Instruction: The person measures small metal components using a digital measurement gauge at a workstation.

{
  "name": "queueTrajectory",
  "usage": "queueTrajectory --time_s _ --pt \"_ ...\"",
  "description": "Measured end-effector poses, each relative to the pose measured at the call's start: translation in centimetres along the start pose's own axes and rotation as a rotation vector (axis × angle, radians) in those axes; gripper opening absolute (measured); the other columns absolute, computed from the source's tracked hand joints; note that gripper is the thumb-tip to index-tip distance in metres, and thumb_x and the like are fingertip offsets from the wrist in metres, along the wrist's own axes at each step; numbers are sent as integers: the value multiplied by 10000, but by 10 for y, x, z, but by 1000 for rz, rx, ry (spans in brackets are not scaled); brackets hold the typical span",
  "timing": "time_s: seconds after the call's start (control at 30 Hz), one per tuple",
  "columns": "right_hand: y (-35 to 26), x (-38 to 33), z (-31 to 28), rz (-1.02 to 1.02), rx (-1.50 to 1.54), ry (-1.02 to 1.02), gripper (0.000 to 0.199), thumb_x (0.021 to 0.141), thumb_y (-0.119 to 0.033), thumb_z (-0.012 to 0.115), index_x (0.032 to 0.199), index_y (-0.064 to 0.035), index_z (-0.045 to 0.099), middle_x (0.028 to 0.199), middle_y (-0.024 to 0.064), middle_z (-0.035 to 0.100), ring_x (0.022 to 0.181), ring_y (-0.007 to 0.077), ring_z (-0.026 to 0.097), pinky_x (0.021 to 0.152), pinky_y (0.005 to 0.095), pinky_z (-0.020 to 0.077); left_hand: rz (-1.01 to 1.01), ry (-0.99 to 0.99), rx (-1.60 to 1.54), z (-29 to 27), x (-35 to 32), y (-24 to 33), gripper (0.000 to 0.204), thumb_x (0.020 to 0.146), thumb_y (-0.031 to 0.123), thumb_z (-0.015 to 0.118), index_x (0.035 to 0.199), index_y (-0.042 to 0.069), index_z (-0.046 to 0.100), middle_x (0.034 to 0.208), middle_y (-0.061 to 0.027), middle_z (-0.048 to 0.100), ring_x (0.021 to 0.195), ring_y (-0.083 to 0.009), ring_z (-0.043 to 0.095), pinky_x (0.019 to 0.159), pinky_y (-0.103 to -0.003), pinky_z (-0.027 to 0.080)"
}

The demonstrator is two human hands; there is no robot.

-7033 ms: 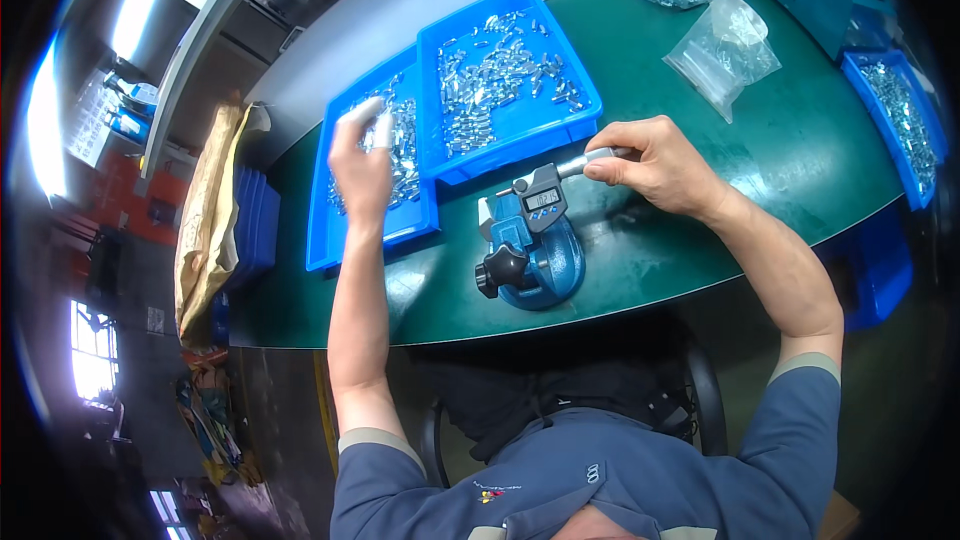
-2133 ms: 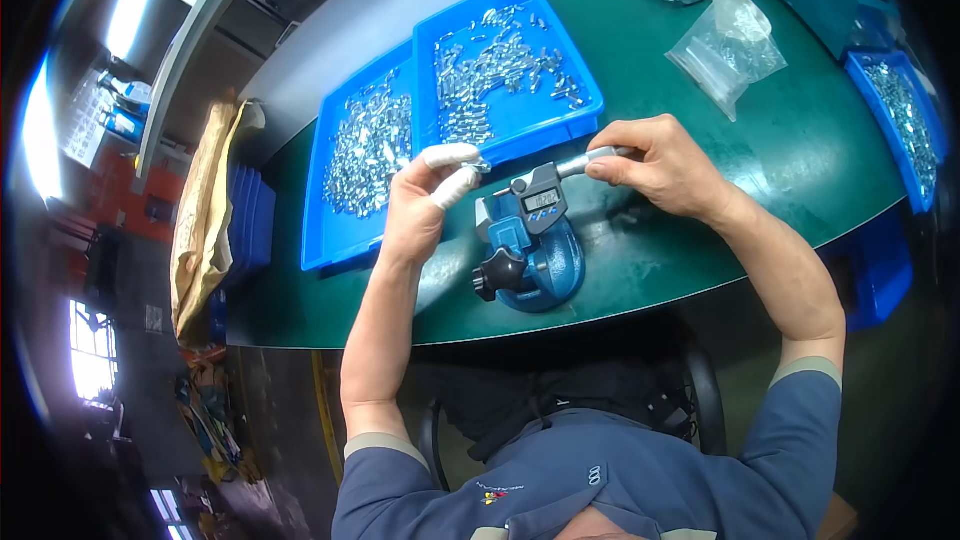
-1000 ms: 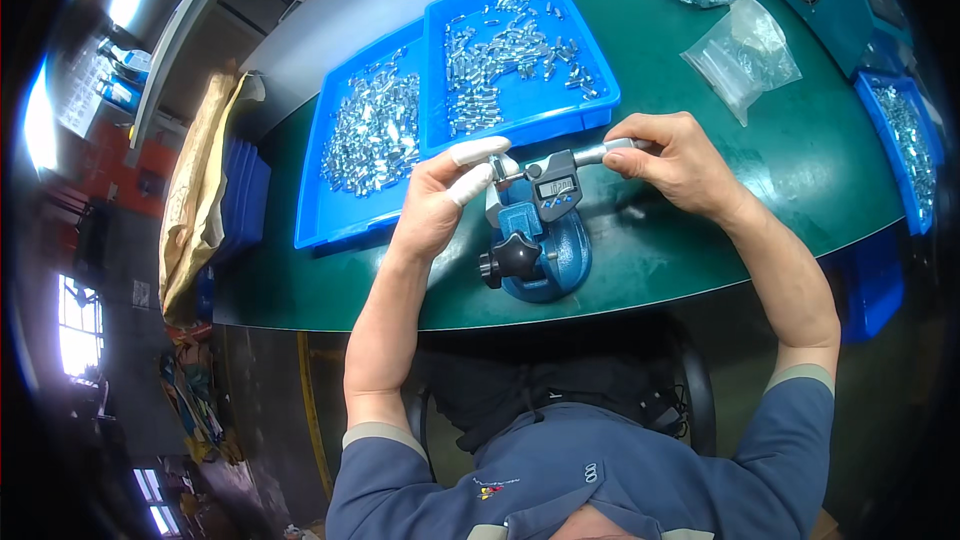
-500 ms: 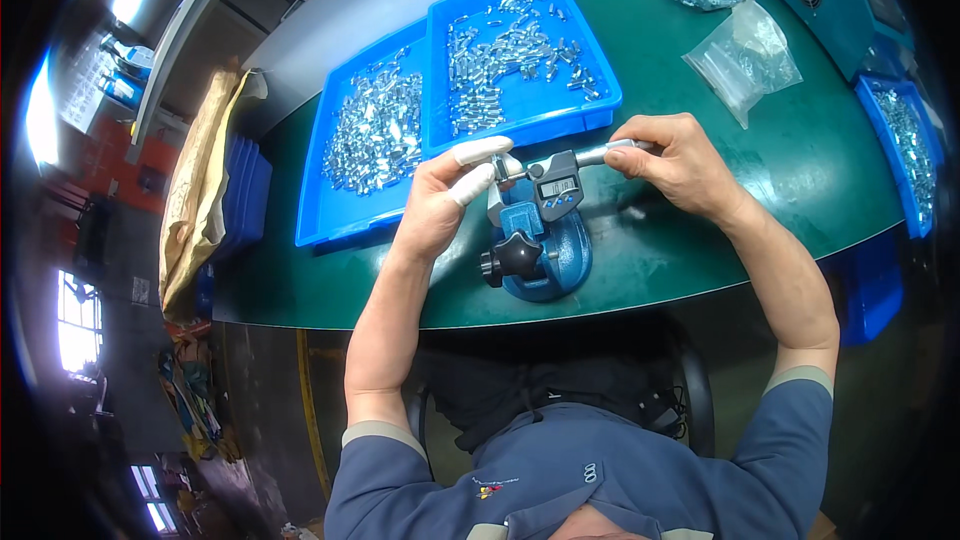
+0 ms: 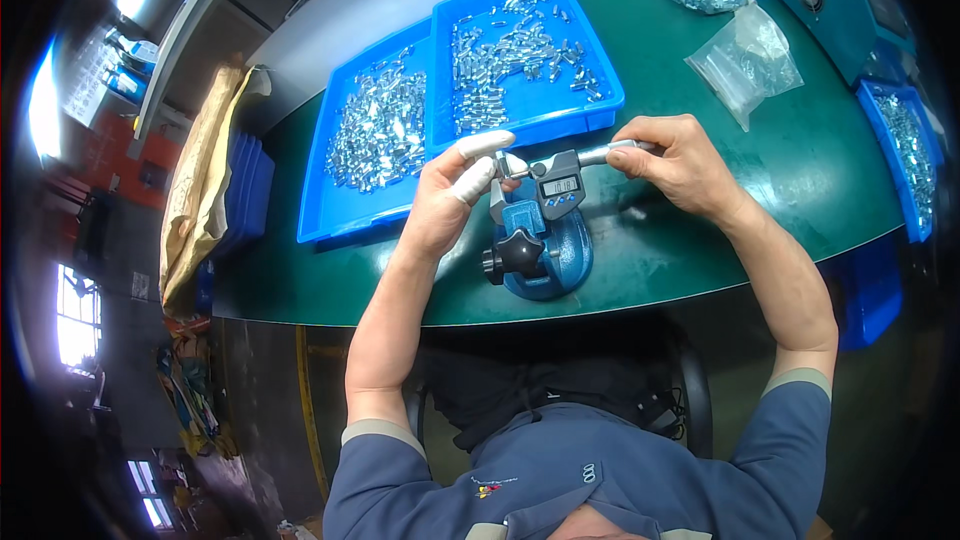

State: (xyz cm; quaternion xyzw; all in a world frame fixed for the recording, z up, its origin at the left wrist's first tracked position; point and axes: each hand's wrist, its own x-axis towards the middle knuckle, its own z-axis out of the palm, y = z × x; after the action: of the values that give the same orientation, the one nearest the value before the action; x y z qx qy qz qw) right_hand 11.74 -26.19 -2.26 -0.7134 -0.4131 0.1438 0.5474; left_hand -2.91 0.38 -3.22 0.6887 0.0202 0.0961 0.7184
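A digital micrometer (image 5: pixel 558 186) is clamped in a blue stand (image 5: pixel 556 260) with a black knob, close to the table's front edge. My right hand (image 5: pixel 672 162) is closed round the thimble end of the micrometer, thumb and fingers pinching it. White covers wrap the thumb and a finger of my left hand (image 5: pixel 446 190). Those fingers are closed at the measuring jaws, on a small shiny metal part (image 5: pixel 503 164) that they partly hide. Just beyond are two blue trays, the right tray (image 5: pixel 612 106) overlapping the left tray (image 5: pixel 312 224), both holding many small metal cylinders.
Clear plastic bags (image 5: pixel 750 65) lie at the back right beside a teal machine (image 5: pixel 820 0). A blue bin (image 5: pixel 915 225) of metal parts stands at the right edge. Brown paper (image 5: pixel 200 190) and stacked blue trays (image 5: pixel 245 190) are on the left.
My left hand has shifted slightly right, and its fingers have turned a little at the jaws. My right hand stays on the thimble.
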Motion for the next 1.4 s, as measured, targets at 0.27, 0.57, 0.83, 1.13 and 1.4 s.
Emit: queueTrajectory --time_s 0.27,0.57,0.83,1.13,1.4 --pt "0 1 -1 0 -5 -17 241 928 -217 725 926 24 710 662 -1 577 646 66 497 581 251 400 -15 4 -27 0 1 -1 347 981 144 644 1294 -3 612 1062 -129 711 913 -179 685 881 -329 560" --pt "-2 0 1 -14 23 -2 202 910 -177 742 938 22 718 701 7 610 658 70 519 593 252 422 16 13 2 -2 2 -3 350 948 131 689 1268 4 628 1056 -122 717 908 -180 687 864 -316 556" --pt "-1 -1 -2 -12 18 -13 197 895 -159 752 972 20 722 735 16 638 682 73 542 611 248 439 215 286 313 -38 15 19 317 960 90 660 1267 13 645 1031 -115 739 918 -164 690 848 -304 545" --pt "0 -1 -2 -14 53 -11 218 892 -184 767 979 12 727 742 26 648 682 81 547 617 249 445 311 721 1127 -110 54 43 308 937 83 690 1236 10 673 1067 -118 736 992 -189 701 886 -299 535" --pt "-1 -1 -2 -28 48 -15 203 890 -169 763 981 10 729 753 36 661 687 87 563 624 255 458 476 189 1236 -53 117 11 263 880 103 734 1140 66 736 1094 -134 737 986 -252 708 888 -353 538"
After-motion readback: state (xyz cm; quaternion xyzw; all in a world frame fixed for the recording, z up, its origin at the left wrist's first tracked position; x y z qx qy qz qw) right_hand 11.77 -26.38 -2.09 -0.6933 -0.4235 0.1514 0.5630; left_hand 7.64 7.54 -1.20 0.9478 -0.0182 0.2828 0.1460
